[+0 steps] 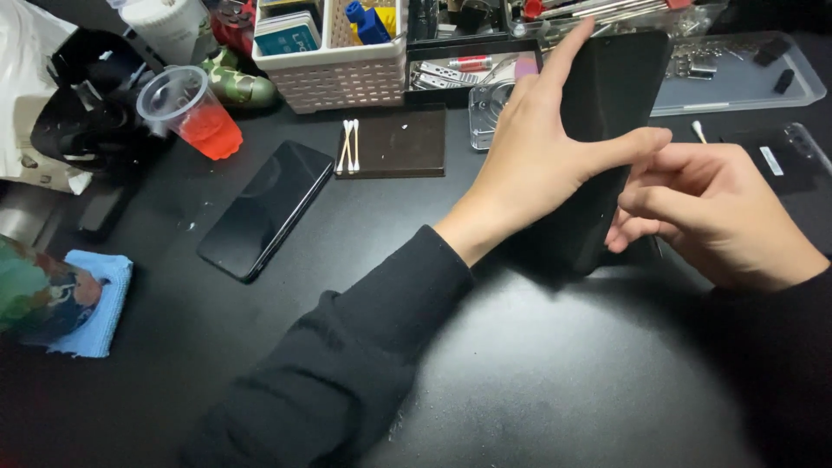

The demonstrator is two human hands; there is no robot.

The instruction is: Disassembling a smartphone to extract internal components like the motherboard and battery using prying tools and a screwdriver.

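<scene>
Black-sleeved left hand (537,156) clasping a black phone (607,130) upright at centre right, fingers wrapped over its edges; right hand (711,212) pinched at its lower side; likely stiff, slippery, fragile, best edge-held.

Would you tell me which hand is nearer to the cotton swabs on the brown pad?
The left hand, right of the cotton swabs; the right hand lies farther right, behind the upright black phone.

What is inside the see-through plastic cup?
The clear plastic cup is tilted and holds a red-orange liquid that fills only its lower part. Its upper part looks empty. Nothing else shows inside, though anything sunk in the liquid would be hidden.
</scene>
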